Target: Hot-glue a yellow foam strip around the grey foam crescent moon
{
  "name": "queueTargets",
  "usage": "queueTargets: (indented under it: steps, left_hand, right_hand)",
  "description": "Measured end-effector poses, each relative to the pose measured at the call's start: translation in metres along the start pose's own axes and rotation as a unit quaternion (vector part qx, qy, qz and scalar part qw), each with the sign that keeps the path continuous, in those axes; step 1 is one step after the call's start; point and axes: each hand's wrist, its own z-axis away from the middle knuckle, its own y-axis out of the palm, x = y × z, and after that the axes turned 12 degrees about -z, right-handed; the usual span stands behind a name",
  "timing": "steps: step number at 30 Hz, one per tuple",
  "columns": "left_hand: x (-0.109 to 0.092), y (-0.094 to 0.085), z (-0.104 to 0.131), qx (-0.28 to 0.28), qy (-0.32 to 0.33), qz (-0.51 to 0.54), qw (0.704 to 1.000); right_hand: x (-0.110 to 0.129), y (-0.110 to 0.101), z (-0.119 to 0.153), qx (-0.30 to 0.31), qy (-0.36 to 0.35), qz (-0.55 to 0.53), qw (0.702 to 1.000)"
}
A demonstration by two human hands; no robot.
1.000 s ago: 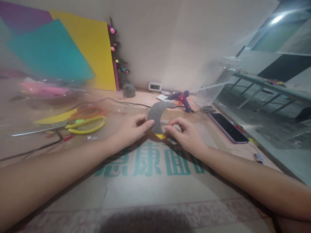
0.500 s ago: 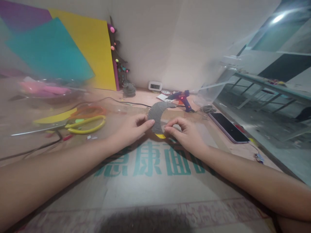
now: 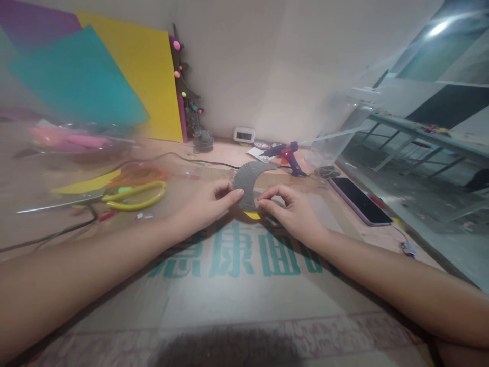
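A crescent (image 3: 246, 189) covered in grey cord-like windings stands above the table, its lower tip showing bare yellow. My left hand (image 3: 210, 205) grips its outer left edge, thumb on the front and fingers behind. At the inner lower edge, my right hand (image 3: 293, 211) is closed in a pinch, thumb against forefinger. Whatever lies between those fingertips is too small to make out. Behind the crescent a purple glue gun (image 3: 287, 155) with a red light rests on the table.
Yellow-handled scissors (image 3: 133, 198) lie at left, near a yellow piece (image 3: 87, 183). A phone (image 3: 359, 200) is at right by the table edge. Along the wall stand a small digital clock (image 3: 244, 135), a grey pot-like object (image 3: 202, 141) and coloured sheets (image 3: 153, 86). A dark cable (image 3: 198, 161) crosses behind.
The crescent has tilted very slightly, its top shifting a touch to the right and down. Both hands stay almost in the same place.
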Motion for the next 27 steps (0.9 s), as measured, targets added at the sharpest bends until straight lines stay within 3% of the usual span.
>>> queueTargets:
  steps: [4,8,13,20,27]
  left_hand:
    - [-0.002,0.000,0.002,0.011,-0.019,-0.002,1.000]
    - [-0.003,-0.001,0.002,0.006,-0.015,-0.006,1.000]
    - [-0.002,0.000,0.001,0.007,-0.005,-0.001,1.000]
    - [0.003,0.001,-0.001,0.006,0.008,-0.002,1.000]
    - [0.004,0.001,-0.002,0.003,0.027,-0.001,1.000]
  right_hand:
    - [0.002,0.000,-0.001,0.002,-0.003,-0.004,1.000]
    - [-0.007,0.000,-0.003,-0.007,-0.063,-0.046,0.997]
    - [-0.014,-0.001,-0.005,-0.004,-0.111,-0.025,0.993]
    - [-0.011,-0.001,-0.003,-0.002,-0.120,0.003,0.993]
    - [-0.007,0.000,-0.004,0.003,-0.075,0.015,0.997]
